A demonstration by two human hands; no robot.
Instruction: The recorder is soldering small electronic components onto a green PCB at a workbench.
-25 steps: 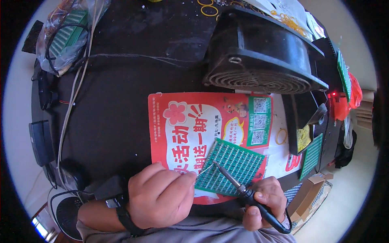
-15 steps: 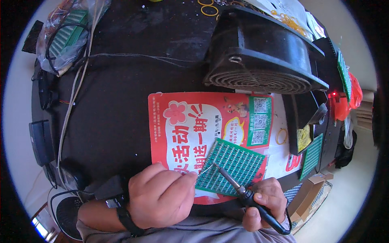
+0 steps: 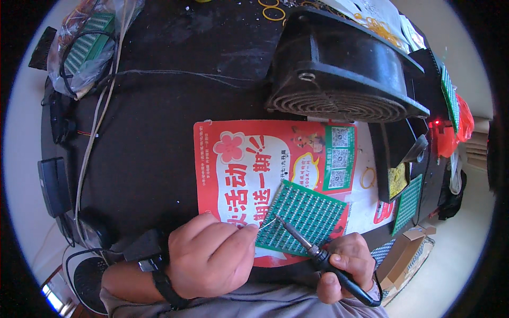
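Note:
A green circuit board (image 3: 313,212) with rows of small parts lies tilted on a red and white printed sheet (image 3: 209,175). My right hand (image 3: 350,265) is closed round the black handle of a soldering iron (image 3: 302,239). The iron's tip points up and left, at the board's left part. Pinched in my left hand (image 3: 214,254) is a thin silvery solder wire (image 3: 268,223), which reaches over the board's left edge close to the tip. Whether wire and tip touch is too small to tell. A black strap circles my left wrist.
Behind the sheet stands a black fan (image 3: 344,69) with a round grille. To the right are a black holder with a yellow sponge (image 3: 397,181), another green board (image 3: 408,204) and a cardboard box (image 3: 405,257). Cables (image 3: 98,122) run along the left, by a plastic bag of boards (image 3: 79,47).
The soldering iron's tip has shifted slightly left across the board, and my right hand with it. My left hand stays nearly in place.

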